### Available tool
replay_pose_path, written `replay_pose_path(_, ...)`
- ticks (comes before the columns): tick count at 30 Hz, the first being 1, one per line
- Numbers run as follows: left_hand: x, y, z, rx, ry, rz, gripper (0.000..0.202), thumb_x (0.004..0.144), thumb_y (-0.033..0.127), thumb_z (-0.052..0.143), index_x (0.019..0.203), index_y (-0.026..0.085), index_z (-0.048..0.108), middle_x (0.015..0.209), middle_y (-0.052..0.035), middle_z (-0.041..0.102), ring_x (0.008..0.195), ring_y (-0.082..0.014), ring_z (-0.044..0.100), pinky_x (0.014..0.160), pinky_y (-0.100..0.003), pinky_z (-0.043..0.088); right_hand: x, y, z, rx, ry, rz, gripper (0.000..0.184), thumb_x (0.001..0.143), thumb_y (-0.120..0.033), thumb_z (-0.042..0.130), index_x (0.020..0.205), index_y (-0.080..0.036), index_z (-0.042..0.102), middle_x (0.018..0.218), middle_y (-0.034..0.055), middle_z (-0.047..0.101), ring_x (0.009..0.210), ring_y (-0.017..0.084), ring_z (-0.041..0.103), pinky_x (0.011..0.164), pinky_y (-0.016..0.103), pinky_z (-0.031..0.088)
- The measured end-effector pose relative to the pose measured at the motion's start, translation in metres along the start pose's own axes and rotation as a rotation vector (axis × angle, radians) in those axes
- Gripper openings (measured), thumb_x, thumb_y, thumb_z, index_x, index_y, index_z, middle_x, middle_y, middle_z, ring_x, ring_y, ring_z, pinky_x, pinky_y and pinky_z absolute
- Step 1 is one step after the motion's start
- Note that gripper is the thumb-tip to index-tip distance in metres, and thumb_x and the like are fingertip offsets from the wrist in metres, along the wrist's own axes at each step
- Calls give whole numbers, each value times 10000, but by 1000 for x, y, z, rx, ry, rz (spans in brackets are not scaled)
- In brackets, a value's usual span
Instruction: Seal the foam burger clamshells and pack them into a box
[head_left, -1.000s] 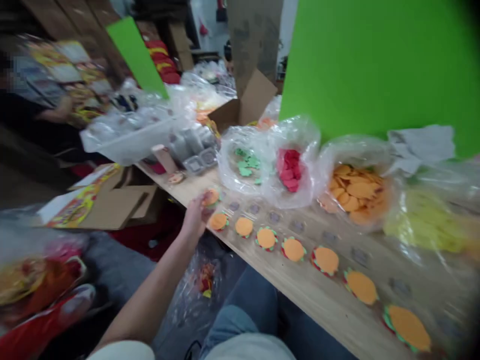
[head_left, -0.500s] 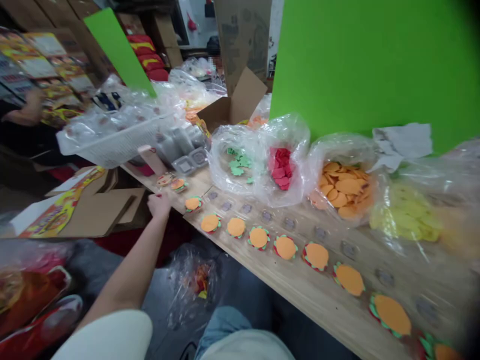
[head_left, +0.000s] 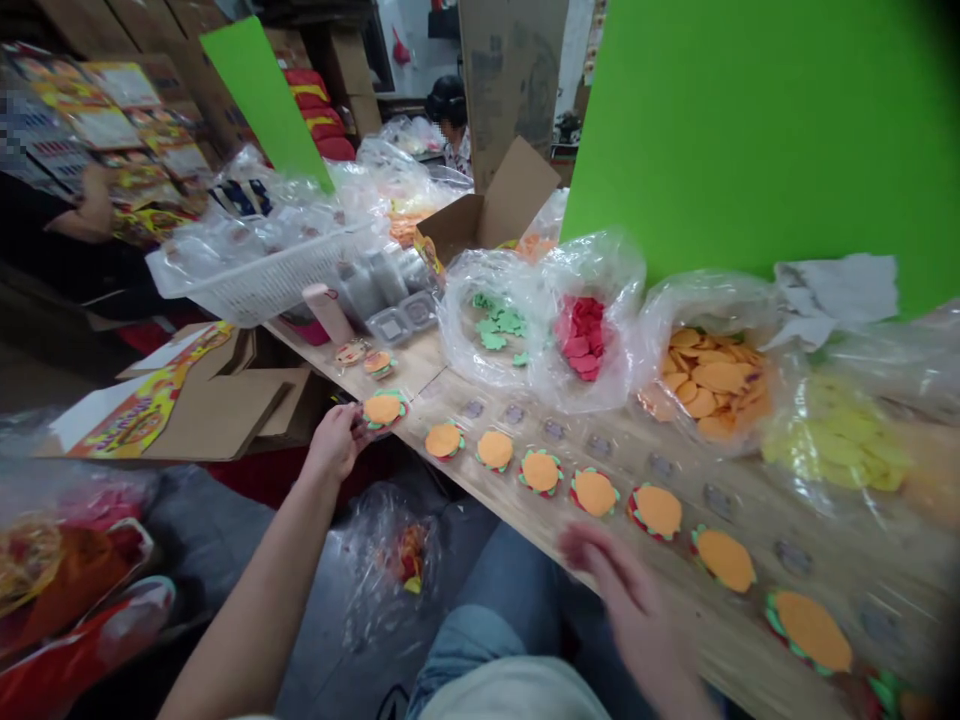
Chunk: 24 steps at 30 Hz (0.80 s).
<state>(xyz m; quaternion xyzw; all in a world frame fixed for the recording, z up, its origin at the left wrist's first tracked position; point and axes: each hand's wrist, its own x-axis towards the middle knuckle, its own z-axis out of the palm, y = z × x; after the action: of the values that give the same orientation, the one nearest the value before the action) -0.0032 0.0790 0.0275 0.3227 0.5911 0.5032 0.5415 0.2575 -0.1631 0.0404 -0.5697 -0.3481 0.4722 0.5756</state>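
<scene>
At the left end of a row of foam burgers, my left hand (head_left: 337, 440) pinches the near edge of one foam burger (head_left: 384, 407) in its clear plastic shell. That burger has an orange round on top, with green and red frills showing beneath. My right hand (head_left: 637, 610), blurred by motion, is in front of the table edge with fingers stretched out and nothing visible in it. Closest to it is another foam burger (head_left: 595, 492), which it does not touch. Behind the row stand clear shell lids (head_left: 553, 430).
Along the back are plastic bags of green pieces (head_left: 501, 322), red pieces (head_left: 583, 340), orange rounds (head_left: 716, 375) and yellow pieces (head_left: 840, 435). A white basket (head_left: 277, 280), pink bottle (head_left: 328, 312) and flattened cartons (head_left: 202, 410) are at left. Another person's arm (head_left: 88, 210) shows far left.
My left hand has reached the end burger, taken hold of it and drawn it slightly toward the table edge. My right hand has come into view. The view has shifted a little.
</scene>
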Motion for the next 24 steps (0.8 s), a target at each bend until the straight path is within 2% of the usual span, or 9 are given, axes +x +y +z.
replay_pose_path(2, -32, -2, -3, -3, -105, -4, 120, 733, 242, 573, 721, 171, 477, 659, 41, 533, 505, -66, 508, 474, -178, 434, 21, 5, 29, 271, -105, 233, 347, 858, -450, 425, 1057, -198, 558, 956, 94, 658, 863, 206, 631, 756, 377, 510)
replay_pose_path(4, -66, -9, 5, 26, -233, -16, 191, 690, 290, 624, 715, 172, 476, 674, 37, 549, 484, -56, 477, 444, -158, 400, 45, 8, 53, 593, -166, 507, 365, 858, -450, 409, 1037, -165, 549, 960, 110, 651, 855, 195, 636, 775, 374, 500)
replay_pose_path(5, -82, -14, 13, 51, -282, -17, 226, 681, 318, 636, 707, 172, 465, 672, 38, 548, 474, -50, 460, 435, -149, 385, 54, 8, 60, 686, -174, 560, 396, 852, -479, 400, 1048, -165, 541, 968, 108, 643, 836, 192, 634, 766, 384, 502)
replay_pose_path(7, -108, -23, 33, 110, -348, -9, 269, 695, 373, 623, 698, 175, 441, 651, 46, 526, 480, -49, 450, 440, -141, 377, 64, 3, 62, 751, -158, 509, 456, 832, -544, 391, 1084, -190, 529, 988, 85, 622, 808, 185, 623, 736, 406, 511)
replay_pose_path(11, -138, -36, 72, 199, -446, 63, 282, 753, 419, 559, 686, 175, 435, 572, 68, 406, 479, -49, 407, 438, -129, 351, 51, -16, 34, 643, -81, 287, 417, 790, -530, 492, 1124, -282, 522, 1091, 34, 566, 894, 178, 582, 754, 411, 514)
replay_pose_path(14, -146, -41, 91, 230, -530, 119, 258, 780, 420, 523, 719, 178, 457, 627, 56, 443, 498, -58, 429, 450, -146, 376, 39, -26, 3, 705, -124, 344, 455, 768, -593, 475, 1101, -286, 524, 1169, 45, 531, 961, 223, 568, 767, 499, 493)
replay_pose_path(19, -150, -44, 103, 513, -571, 279, 215, 804, 396, 468, 802, 186, 514, 813, -15, 586, 577, -125, 542, 508, -231, 439, 27, -23, -37, 838, -242, 445, 587, 759, -704, 344, 1118, -267, 502, 1197, 56, 525, 1020, 275, 550, 779, 596, 447)
replay_pose_path(22, -153, -44, 105, 726, -596, 464, 191, 817, 355, 446, 763, 191, 528, 745, -16, 590, 608, -146, 539, 545, -239, 405, 19, -18, -40, 720, -234, 425, 520, 774, -626, 434, 1155, -273, 473, 1216, 54, 518, 1025, 253, 557, 774, 531, 485)
replay_pose_path(24, -157, -45, 106, 788, -640, 490, 194, 814, 343, 458, 696, 194, 500, 623, 7, 546, 566, -142, 510, 538, -240, 374, 14, -14, -37, 574, -206, 411, 489, 770, -517, 536, 1190, -291, 431, 1188, 50, 533, 947, 223, 599, 731, 468, 520)
